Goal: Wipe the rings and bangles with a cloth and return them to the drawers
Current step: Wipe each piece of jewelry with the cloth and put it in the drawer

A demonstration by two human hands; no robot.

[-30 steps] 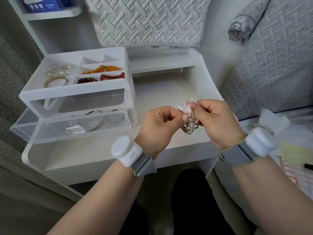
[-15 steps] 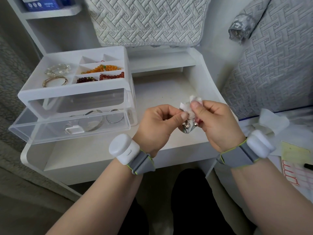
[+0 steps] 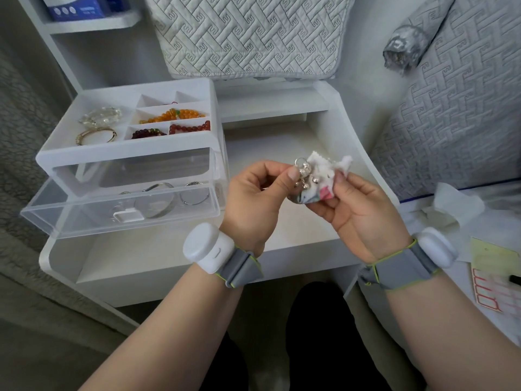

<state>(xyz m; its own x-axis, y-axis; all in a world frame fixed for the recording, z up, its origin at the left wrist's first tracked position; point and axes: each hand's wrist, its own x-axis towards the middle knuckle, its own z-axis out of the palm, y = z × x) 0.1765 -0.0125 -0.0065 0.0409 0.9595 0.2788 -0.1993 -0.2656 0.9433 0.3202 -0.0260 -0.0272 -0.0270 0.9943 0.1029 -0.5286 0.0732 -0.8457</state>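
My left hand [image 3: 255, 193] pinches a silver ring with small bells [image 3: 304, 172] above the white bedside table [image 3: 174, 249]. My right hand [image 3: 355, 210] holds a crumpled white cloth [image 3: 328, 176] against the bells. To the left stands a white drawer box [image 3: 127, 153]. Its clear lower drawer [image 3: 84, 213] is pulled out and holds silver bangles [image 3: 158, 201] and a ring [image 3: 194, 196]. The open top tray holds bead bracelets [image 3: 174, 115], a gold bangle [image 3: 95, 136] and a clear bracelet [image 3: 100, 115].
A quilted grey pillow [image 3: 248, 35] leans behind the table. Grey quilted bedding [image 3: 456, 108] lies to the right, with a tissue [image 3: 451, 204] and papers [image 3: 496, 277] near my right wrist. A shelf with a blue pack [image 3: 81, 7] is at top left.
The hands have risen slightly. The right hand has opened the cloth out, so the ring's bells now show against it instead of hanging below the fingers.
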